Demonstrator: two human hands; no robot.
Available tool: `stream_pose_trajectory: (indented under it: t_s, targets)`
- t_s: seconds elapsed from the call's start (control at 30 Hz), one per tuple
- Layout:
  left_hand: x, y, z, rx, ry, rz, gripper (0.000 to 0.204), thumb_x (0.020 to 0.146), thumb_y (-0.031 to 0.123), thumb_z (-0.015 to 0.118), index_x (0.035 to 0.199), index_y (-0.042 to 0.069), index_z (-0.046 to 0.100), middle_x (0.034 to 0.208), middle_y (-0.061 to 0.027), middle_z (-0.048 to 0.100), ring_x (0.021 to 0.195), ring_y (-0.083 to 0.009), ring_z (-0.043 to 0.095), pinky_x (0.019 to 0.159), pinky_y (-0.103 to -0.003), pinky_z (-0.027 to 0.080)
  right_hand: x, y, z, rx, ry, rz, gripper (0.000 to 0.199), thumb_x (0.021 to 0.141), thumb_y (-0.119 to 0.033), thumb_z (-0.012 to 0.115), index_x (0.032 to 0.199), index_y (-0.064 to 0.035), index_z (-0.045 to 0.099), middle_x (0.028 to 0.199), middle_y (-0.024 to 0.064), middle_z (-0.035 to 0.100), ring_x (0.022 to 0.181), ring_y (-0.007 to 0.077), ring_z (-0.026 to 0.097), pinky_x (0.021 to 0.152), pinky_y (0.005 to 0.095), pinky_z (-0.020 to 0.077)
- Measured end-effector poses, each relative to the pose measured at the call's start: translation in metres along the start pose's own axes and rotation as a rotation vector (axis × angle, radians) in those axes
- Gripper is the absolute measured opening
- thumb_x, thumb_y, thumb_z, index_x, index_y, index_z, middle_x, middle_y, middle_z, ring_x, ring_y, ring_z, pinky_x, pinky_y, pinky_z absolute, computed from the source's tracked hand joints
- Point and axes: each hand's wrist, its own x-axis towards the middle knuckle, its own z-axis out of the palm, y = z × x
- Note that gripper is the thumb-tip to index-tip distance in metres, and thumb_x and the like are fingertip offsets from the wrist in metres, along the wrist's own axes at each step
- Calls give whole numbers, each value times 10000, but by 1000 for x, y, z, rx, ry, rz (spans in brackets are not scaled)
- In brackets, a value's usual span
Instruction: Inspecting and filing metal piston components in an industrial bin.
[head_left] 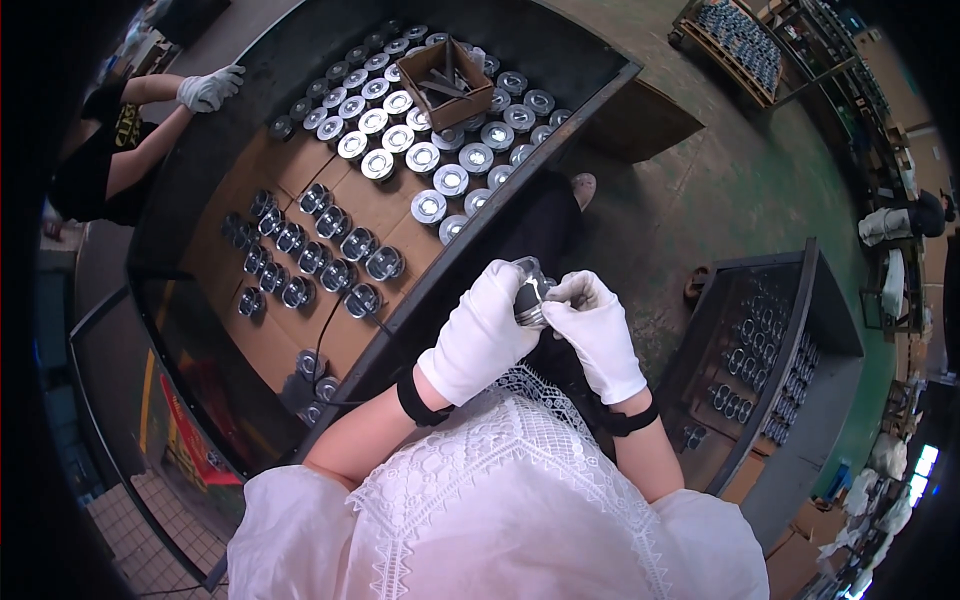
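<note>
In front of my chest, my white-gloved left hand (487, 325) is wrapped round an engine piston (532, 290) with a dark skirt and a shiny metal edge. My right hand (597, 325), gloved in white too, is closed with thumb and fingers pressed against the piston's right side. Whether a smaller part sits in that pinch is hidden. Beyond my hands, many pistons (423, 157) stand crown up in rows in a dark-walled bin. Nearer its left end, more pistons (315, 258) show their open undersides on the cardboard lining (275, 345).
An open cardboard box (447, 95) holding flat strips rests on the pistons. At left, a co-worker's gloved hand (210, 90) touches the bin's rim (225, 75). A second bin (790, 360) with pistons stands to my right. Farther off are a loaded pallet (735, 45) and another person (905, 218).
</note>
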Motion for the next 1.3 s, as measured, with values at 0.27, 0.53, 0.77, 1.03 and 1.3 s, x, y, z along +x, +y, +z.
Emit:
stream_pose_trajectory:
  t_s: [0.27,0.53,0.77,1.03,1.3]
  targets:
    - [2,6,-4,-14,-31,5,406,717,10,795,1075,22,603,930,-141,614,801,-352,667,671,-409,541,-4,-9,-1,80,-34,62,140,853,-1,745,916,-58,634,868,-39,616,783,25,552,717,193,478]
    - [2,8,-6,-52,-43,62,413,703,-21,779,1072,21,596,957,-150,623,833,-373,662,696,-408,539,-3,-1,-6,-44,-18,-37,131,824,-12,737,885,-55,629,836,-53,609,756,16,521,692,195,450]
    - [1,5,-7,-98,-83,42,415,703,-23,776,1073,17,591,961,-156,625,839,-378,662,704,-407,542,-6,-8,-3,-159,12,-35,117,808,-29,743,848,-42,634,801,-43,611,729,21,518,669,209,457]
    - [1,6,-5,-134,-46,24,369,733,-7,777,1043,11,579,943,-160,620,811,-368,662,695,-388,536,-4,-5,-2,-239,57,-126,109,799,-41,740,824,-24,636,798,-26,614,726,29,535,663,218,469]
    - [-3,4,-6,-136,-73,-83,353,746,0,773,1040,18,579,882,-142,617,736,-293,659,662,-368,533,-4,-9,3,-275,63,-102,101,805,-60,736,824,-17,647,801,-19,623,710,35,537,650,233,475]
